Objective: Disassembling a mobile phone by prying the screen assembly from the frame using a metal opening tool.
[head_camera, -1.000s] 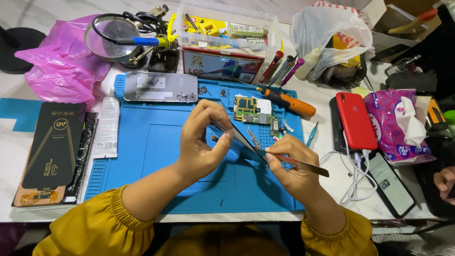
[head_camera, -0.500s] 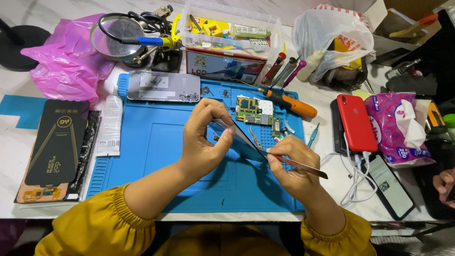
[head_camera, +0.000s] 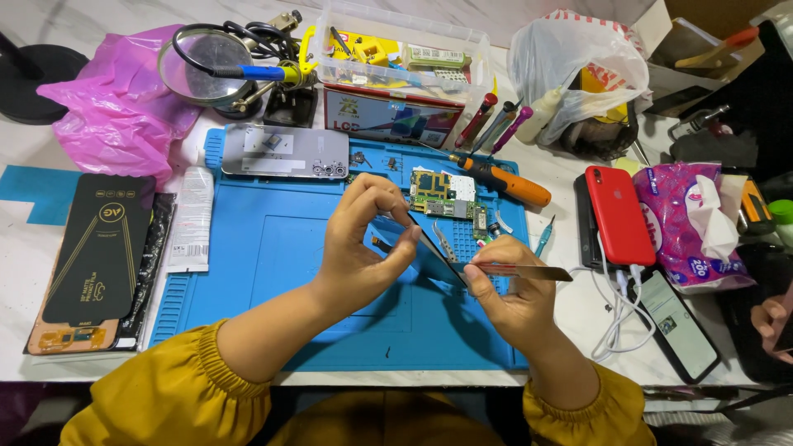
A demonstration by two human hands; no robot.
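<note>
Left hand: thumb and fingers pinched closed on one end of a thin dark strip-like part, held above the blue work mat. Right hand: closed around a flat metal tool, whose inner end meets the dark part between the two hands; the other end projects toward the mat's right edge. Both hands sit over the right half of the mat, wrists in yellow gathered sleeves at its near edge.

On the mat, far side: silver phone back housing at the far-left corner; green circuit board just beyond the hands; orange-handled screwdriver at the far-right corner.

Left of the mat: black flat package, pink plastic bag beyond it.

Beyond the mat: magnifying glass on a stand, clear plastic box of parts.

Right of the mat: red phone, floral tissue pack, a second phone with lit screen, white cable running between them.
</note>
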